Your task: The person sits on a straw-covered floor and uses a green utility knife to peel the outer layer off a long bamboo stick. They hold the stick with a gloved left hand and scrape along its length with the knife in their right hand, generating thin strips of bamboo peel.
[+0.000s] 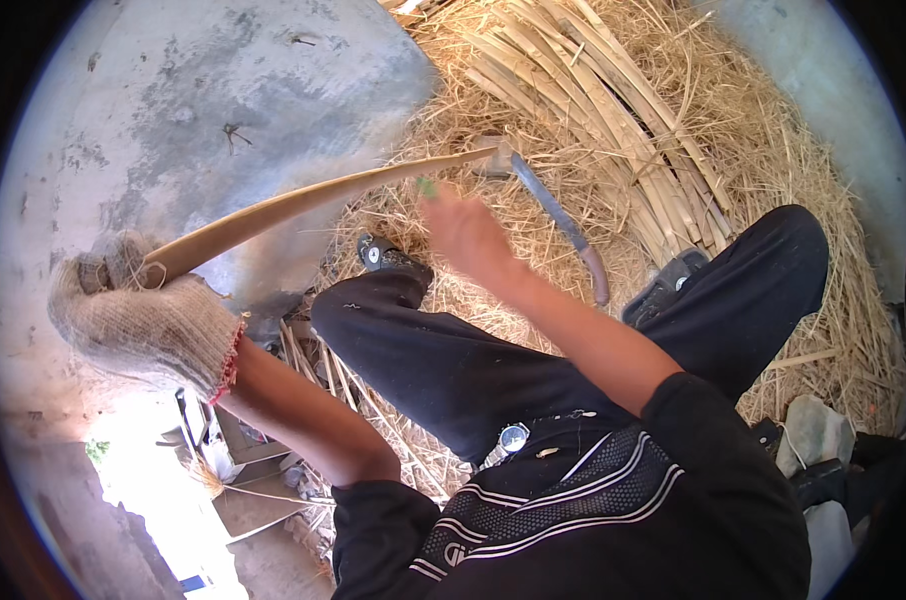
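The gloved left hand (143, 320) was clamped on a cane strip (313, 200); the blurred right hand (463, 235) gripped a knife (558, 220); the strip's long axis ran toward two o'clock.

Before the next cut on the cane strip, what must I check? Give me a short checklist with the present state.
1. Left hand, gloved, grips cane strip: ok.
2. Right hand on the strip: blurred, cannot tell.
3. Right hand protected: bare, not ok.
4. Blade at the strip's far end: ok.
5. Legs away from blade: close beneath it, not ok.
6. Cane bundle within reach on straw: ok.
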The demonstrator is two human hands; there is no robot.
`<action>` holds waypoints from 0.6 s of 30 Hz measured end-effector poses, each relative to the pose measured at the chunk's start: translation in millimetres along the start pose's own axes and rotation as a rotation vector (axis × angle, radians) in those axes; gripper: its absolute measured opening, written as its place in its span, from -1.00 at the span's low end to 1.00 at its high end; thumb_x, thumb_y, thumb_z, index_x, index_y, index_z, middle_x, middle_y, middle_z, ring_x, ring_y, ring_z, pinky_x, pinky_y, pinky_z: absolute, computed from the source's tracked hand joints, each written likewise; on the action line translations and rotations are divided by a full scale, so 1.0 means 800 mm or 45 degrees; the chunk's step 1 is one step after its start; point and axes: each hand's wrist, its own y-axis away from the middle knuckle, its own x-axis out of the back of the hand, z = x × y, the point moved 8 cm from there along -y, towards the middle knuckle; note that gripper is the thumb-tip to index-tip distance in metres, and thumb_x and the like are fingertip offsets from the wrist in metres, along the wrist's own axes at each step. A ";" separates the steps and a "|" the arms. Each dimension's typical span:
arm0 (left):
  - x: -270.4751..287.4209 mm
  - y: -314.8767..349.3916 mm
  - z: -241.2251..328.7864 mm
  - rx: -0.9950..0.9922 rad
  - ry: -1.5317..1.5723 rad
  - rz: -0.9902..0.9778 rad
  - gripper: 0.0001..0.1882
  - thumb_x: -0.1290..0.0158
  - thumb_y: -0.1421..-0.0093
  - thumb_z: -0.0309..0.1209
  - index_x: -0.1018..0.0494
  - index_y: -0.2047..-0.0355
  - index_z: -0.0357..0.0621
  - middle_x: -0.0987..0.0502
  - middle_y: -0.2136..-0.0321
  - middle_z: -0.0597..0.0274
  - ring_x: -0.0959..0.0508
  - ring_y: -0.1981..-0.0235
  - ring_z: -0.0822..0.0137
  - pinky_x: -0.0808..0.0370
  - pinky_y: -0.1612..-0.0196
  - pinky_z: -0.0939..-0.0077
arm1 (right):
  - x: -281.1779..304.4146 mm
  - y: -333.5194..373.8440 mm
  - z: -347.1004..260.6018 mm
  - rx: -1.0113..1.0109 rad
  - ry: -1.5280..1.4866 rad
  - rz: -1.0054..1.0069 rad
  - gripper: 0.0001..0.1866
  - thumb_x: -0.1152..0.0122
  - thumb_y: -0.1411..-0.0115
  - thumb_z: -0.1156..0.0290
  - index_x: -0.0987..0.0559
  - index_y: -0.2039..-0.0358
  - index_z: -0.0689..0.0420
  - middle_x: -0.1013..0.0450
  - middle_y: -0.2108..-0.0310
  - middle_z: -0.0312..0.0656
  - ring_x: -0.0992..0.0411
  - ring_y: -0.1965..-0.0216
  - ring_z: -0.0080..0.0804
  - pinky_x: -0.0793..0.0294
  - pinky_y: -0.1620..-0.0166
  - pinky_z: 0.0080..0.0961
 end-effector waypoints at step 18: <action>0.004 0.009 0.013 -0.162 -0.539 -0.001 -0.57 0.25 -0.29 -0.31 -0.27 0.03 -0.51 -0.34 0.10 -0.09 -0.50 0.12 0.08 -0.59 0.11 0.32 | -0.003 -0.004 0.047 -0.276 -0.650 -0.180 -0.65 0.11 -0.34 0.27 -0.38 0.08 0.31 -0.50 0.46 0.09 -0.51 0.51 -0.01 -0.51 0.39 -0.12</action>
